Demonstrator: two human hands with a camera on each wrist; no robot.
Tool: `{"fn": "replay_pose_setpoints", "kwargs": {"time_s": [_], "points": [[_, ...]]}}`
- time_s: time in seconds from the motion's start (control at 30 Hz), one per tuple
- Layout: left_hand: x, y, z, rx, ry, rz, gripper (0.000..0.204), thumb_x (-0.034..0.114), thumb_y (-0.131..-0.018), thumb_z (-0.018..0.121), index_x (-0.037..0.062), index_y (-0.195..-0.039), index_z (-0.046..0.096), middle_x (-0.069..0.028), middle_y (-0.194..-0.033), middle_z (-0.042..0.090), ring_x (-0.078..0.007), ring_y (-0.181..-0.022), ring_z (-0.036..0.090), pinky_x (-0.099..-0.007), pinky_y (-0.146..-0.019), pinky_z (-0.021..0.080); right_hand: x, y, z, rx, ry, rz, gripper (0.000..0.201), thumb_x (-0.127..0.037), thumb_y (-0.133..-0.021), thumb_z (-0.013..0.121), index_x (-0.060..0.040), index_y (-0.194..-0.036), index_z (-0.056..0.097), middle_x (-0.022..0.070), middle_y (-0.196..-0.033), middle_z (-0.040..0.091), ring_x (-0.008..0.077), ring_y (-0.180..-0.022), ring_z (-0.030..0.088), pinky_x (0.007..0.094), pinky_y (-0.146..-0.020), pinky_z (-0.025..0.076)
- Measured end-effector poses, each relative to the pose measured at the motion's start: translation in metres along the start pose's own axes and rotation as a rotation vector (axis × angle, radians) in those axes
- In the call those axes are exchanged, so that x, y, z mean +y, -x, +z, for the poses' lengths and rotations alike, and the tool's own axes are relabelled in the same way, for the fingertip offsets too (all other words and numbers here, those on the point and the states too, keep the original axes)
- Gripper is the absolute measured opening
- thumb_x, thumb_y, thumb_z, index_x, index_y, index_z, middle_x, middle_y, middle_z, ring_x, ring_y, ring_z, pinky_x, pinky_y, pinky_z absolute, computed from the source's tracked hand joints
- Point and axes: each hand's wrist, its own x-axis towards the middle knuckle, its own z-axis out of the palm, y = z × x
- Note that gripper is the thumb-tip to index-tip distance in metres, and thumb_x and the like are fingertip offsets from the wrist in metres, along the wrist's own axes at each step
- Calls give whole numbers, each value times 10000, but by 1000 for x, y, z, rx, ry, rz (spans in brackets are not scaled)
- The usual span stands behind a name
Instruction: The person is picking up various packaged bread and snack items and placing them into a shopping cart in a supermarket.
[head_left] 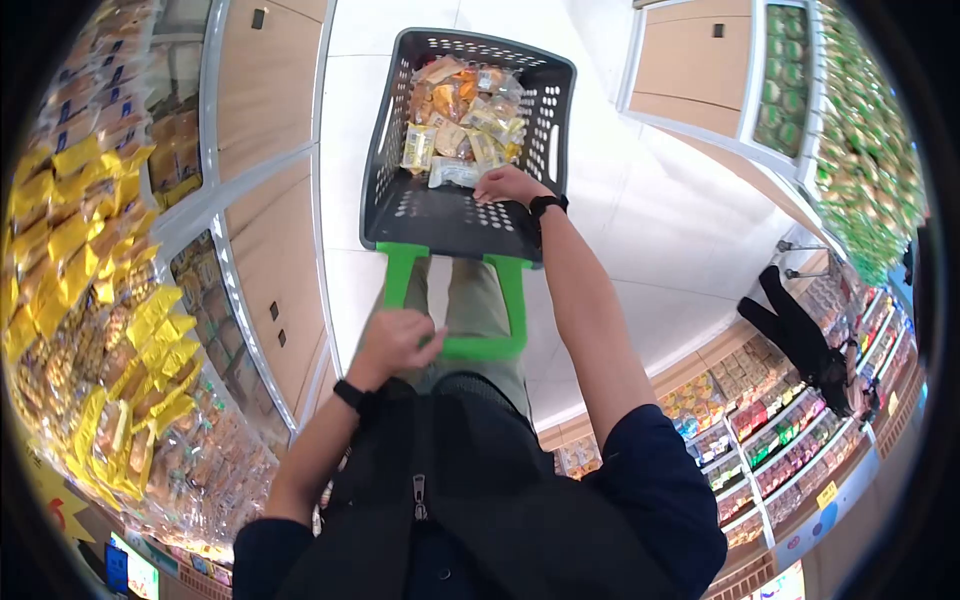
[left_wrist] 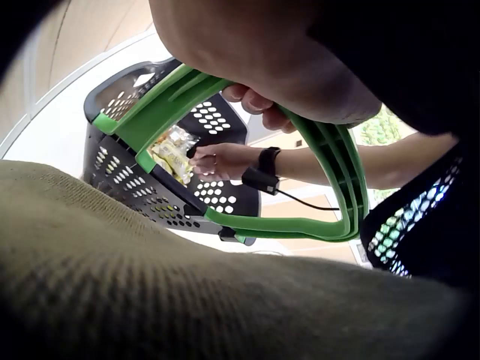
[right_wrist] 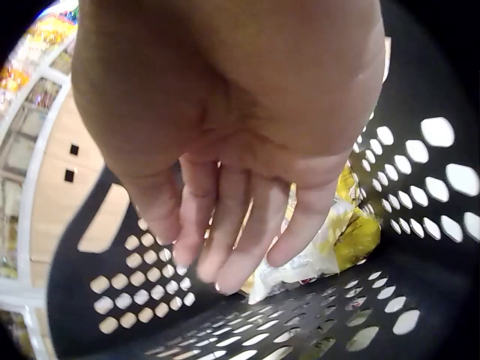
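Observation:
A dark perforated basket [head_left: 465, 225] holds wrapped bread packages [head_left: 450, 105] at its far end. My left hand [head_left: 395, 343] is at the left corner of the green handle [head_left: 485, 347]; in the left wrist view its fingers [left_wrist: 259, 103] curl round the handle [left_wrist: 281, 227]. Over the near packages is my right hand [head_left: 510, 186], inside the basket. The right wrist view shows this hand [right_wrist: 240, 150] with its fingers extended and slightly bent, above a white and yellow package [right_wrist: 300, 259]. Nothing is visible in its grasp; whether the fingertips touch the package cannot be told.
Shelves of yellow-wrapped goods [head_left: 80, 230] line the left side. Green-packed goods [head_left: 865, 150] stand at the upper right. A person in black [head_left: 800, 335] is near the shelves at the right. White floor tiles [head_left: 650, 220] lie beside the basket.

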Motion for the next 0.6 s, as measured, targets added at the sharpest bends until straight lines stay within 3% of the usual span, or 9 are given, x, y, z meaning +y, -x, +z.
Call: {"fn": "replay_pose_setpoints", "kwargs": {"time_s": [0.07,0.1,0.17,0.2,0.27,0.3,0.4,0.47,0.6], "points": [[-4,-7,-3,-3,28,-12,234,103,-734,759,88,-602,566,-63,-545,506,-240,-468,526,-363,-432,387,8,-49,-9,125,369,11,266,-216,-909,662,-10,-1076,692,111,-983,730,201,-902,710,301,-801,554],[-9,-9,-2,-17,19,-22,260,90,-724,760,88,-582,542,-58,-537,483,-231,-458,505,-356,-424,363,7,-70,-8,114,356,7,266,-216,-909,662,-10,-1076,692,111,-983,730,201,-902,710,301,-801,554],[-17,-13,-2,-52,9,-22,271,76,-699,755,97,-574,516,-48,-532,464,-221,-449,485,-348,-416,347,4,-99,-2,577,599,-321,300,-257,-861,671,-43,-1069,704,137,-973,731,321,-905,693,393,-809,534],[-21,-15,-2,-65,7,-23,270,70,-689,750,103,-574,509,-41,-532,459,-215,-446,479,-343,-413,342,0,-116,-2,572,585,-314,300,-257,-861,671,-43,-1069,704,137,-973,731,321,-905,693,393,-809,534],[-27,-24,-5,-95,23,-42,263,66,-680,746,106,-579,507,-32,-536,460,-204,-449,482,-334,-411,341,-1,-149,-4,592,545,-322,350,-228,-860,651,-50,-1160,670,181,-1087,698,398,-980,645,435,-866,517],[-29,-28,-5,-105,38,-51,257,62,-671,742,108,-585,504,-22,-540,462,-193,-451,485,-325,-410,341,16,-180,-12,586,536,-374,436,-230,-845,680,-64,-1244,625,202,-1197,651,379,-1055,632,443,-921,494],[-40,-34,-3,-95,62,-68,234,69,-669,743,98,-607,520,-7,-543,453,-170,-460,490,-304,-420,352,19,-233,-23,700,402,-387,496,-235,-823,714,-61,-1273,598,232,-1267,602,374,-1114,613,450,-953,477],[-41,-39,-2,-91,82,-77,222,72,-674,744,93,-617,530,-4,-549,454,-164,-468,495,-295,-427,363,22,-259,-38,662,476,-367,590,-217,-811,722,-38,-1338,525,235,-1317,567,396,-1136,601,469,-954,486],[-46,-35,-5,-109,102,-90,199,80,-689,745,86,-638,552,-3,-563,457,-154,-487,502,-277,-446,390,20,-272,-32,596,680,-158,706,-163,-808,692,-64,-1435,382,210,-1396,500,433,-1155,579,498,-957,502]]}}
